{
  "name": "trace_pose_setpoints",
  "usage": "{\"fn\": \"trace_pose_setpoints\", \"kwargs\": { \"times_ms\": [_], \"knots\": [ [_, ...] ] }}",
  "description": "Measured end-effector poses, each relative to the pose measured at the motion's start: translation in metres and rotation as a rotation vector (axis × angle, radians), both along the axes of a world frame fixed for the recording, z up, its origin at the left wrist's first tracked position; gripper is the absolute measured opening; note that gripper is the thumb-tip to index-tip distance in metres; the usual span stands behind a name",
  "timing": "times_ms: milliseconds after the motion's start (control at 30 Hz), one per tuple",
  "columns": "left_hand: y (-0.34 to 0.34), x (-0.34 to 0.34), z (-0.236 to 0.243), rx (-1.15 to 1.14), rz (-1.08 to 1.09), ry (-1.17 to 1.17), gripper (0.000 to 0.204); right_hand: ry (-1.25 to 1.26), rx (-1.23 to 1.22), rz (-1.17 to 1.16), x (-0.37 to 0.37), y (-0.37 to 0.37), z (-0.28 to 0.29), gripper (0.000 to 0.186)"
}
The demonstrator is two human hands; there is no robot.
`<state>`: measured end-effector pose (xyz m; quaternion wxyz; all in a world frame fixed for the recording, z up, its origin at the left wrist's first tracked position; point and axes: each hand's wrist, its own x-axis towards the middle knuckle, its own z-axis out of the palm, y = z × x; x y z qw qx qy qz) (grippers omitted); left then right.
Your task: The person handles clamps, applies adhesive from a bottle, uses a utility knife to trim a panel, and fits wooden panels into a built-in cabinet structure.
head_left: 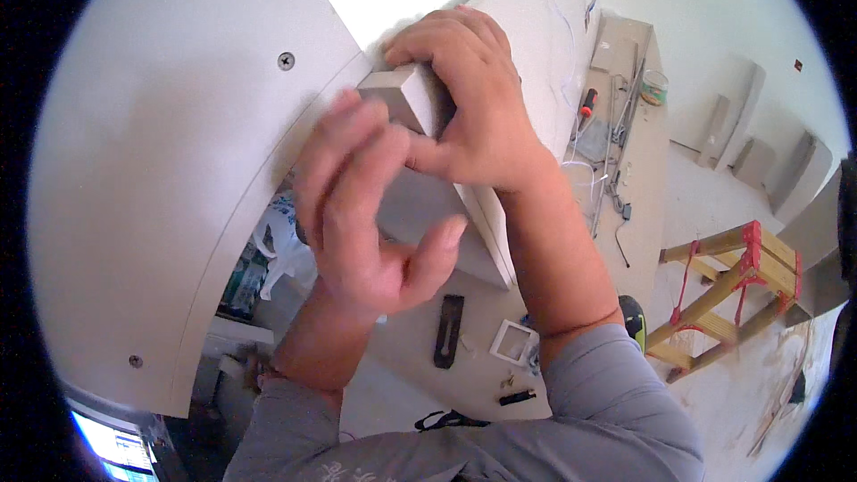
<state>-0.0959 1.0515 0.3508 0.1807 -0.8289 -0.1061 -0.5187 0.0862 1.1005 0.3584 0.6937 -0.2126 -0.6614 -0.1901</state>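
Note:
My right hand [478, 89] is curled over the upper end of a pale board [397, 94], fingers across its far edge and thumb reaching along the near side. The board slopes down toward me, and my right forearm hides part of it. In front of it, my left hand [370, 214] is raised with fingers and thumb apart, holding nothing. Its fingertips are smeared by motion and overlap the board's end in view, so I cannot tell whether they touch it. A large pale panel [187, 134] with several screws stands to the left.
A yellow stepladder [732, 295] with red fittings stands at right. A long board [643, 187] carries a screwdriver [588, 103], rods and a jar [654, 87]. Below lie a dark slotted bar [449, 330] and a white square frame [513, 342]. A lit screen [112, 446] shows lower left.

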Motion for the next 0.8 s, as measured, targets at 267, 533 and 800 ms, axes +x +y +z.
{"fn": "trace_pose_setpoints", "kwargs": {
  "times_ms": [267,533,800],
  "knots": [
    [0.023,0.037,0.024,-0.05,0.126,0.166,0.098,0.033,0.079,0.04,0.0,0.016,-0.007,0.042],
    [0.024,0.041,0.023,-0.108,0.086,-0.037,0.107,0.055,0.111,0.026,-0.002,0.022,-0.011,0.038],
    [0.009,0.016,0.023,-0.198,0.119,0.082,0.098,-0.003,0.039,0.125,0.004,0.012,-0.008,0.045]
  ]
}}
